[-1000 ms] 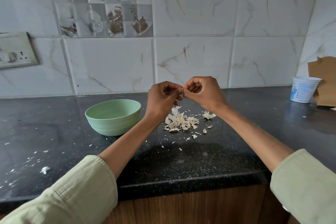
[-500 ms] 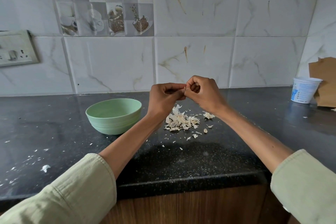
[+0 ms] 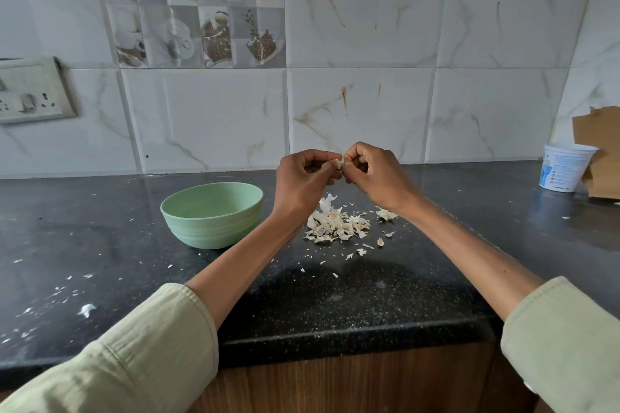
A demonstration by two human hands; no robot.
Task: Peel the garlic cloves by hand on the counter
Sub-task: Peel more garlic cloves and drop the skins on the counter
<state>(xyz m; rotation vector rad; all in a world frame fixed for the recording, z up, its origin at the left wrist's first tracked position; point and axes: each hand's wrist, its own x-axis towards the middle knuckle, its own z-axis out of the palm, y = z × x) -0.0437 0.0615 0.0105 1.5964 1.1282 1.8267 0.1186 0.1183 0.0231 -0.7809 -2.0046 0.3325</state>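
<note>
Both hands are raised together above the black counter [image 3: 335,305]. My left hand [image 3: 303,183] pinches a small pale garlic clove [image 3: 337,164] between thumb and fingertips. My right hand [image 3: 377,176] has its fingers curled and pinches the same clove from the right side. Only a sliver of the clove shows between the fingertips. Beneath the hands lies a pile of white garlic skins [image 3: 337,223], with a smaller clump [image 3: 385,214] to its right. A mint-green bowl [image 3: 212,214] stands left of the pile, its inside hidden from me.
Skin flakes [image 3: 86,309] are scattered over the left counter. A white plastic cup [image 3: 563,171] and torn cardboard [image 3: 600,151] stand at the far right by the tiled wall. A switch socket [image 3: 32,90] sits on the wall at left. The counter's front edge runs below my forearms.
Both hands have stayed close together at the clove, with small finger shifts. A sliver of the clove now shows between the fingertips.
</note>
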